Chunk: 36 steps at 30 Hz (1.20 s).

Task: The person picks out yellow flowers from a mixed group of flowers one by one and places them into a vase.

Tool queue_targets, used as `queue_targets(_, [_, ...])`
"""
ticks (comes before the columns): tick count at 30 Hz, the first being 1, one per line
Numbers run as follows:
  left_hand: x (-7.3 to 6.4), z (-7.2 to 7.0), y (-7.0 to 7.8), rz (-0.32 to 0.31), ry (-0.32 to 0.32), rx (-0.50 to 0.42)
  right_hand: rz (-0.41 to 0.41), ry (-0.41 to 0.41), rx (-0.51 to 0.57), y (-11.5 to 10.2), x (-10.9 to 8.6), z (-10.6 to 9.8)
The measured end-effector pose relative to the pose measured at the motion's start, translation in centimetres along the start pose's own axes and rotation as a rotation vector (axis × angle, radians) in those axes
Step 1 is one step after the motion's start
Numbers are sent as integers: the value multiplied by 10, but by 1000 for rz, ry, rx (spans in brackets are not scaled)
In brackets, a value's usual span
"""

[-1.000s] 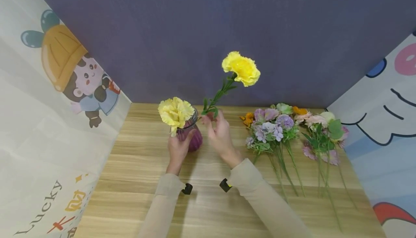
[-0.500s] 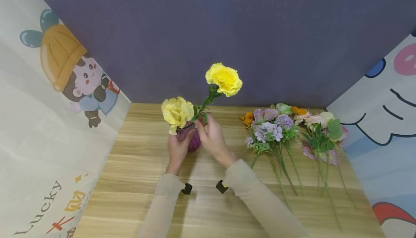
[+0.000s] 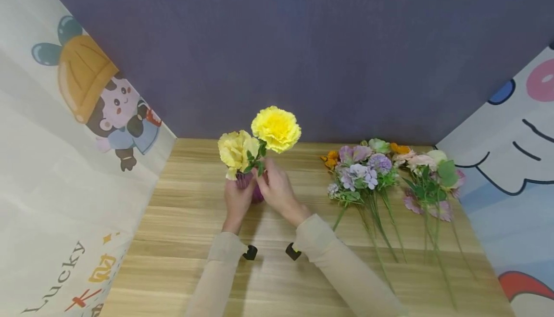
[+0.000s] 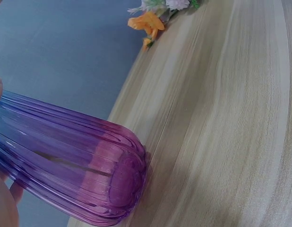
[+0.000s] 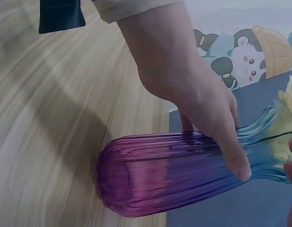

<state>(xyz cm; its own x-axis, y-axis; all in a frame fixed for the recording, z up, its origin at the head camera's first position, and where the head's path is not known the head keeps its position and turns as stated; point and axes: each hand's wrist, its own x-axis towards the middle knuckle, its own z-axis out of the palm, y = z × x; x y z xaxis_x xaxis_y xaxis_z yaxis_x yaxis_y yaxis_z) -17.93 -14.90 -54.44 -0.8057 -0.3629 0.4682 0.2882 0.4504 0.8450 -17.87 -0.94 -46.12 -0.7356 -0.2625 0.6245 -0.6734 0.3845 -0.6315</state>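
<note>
A ribbed glass vase (image 5: 150, 177), shading from pink through purple to blue, stands on the wooden table. My left hand (image 3: 238, 200) grips its neck, with the thumb across the front in the right wrist view. A pale yellow flower (image 3: 235, 151) rises from the mouth; one stem shows inside the glass in the left wrist view. Just right of it is a bright yellow carnation (image 3: 276, 129), its stem pinched by my right hand (image 3: 280, 189) close to the rim. A thin dark stem (image 5: 278, 136) runs from those fingers into the vase's mouth.
Purple and lilac flowers (image 3: 363, 175) with long stems lie right of the hands. Farther right lies a bunch of pink and cream flowers (image 3: 433, 182) with green leaves. A dark wall (image 3: 277, 43) closes the back; printed cloths hang at both sides.
My right hand has moved left and slightly down, bringing the bright yellow carnation from upper right to beside the pale flower. The left hand stays on the vase.
</note>
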Motion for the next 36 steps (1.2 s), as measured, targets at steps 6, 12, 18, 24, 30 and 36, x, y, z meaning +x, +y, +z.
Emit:
queue_targets(6, [-1, 0, 1, -16, 2, 15, 41, -54, -17, -2, -1, 1])
queue_targets(12, [-2, 0, 0, -19, 14, 29, 40, -88, -58, -1, -2, 2])
queue_targets(18, [-3, 0, -1, -35, 15, 45, 9, -119, -97, 2, -5, 4])
queue_targets(24, [-3, -1, 3, -67, -3, 70, 0, -135, -96, 3, -6, 5])
queue_targets(30, [-4, -1, 5, -37, 7, 97, -11, -123, -80, 4, -6, 5])
queue_targets(36, [-3, 1, 1, -10, 27, 89, -26, -79, -15, 3, -6, 4])
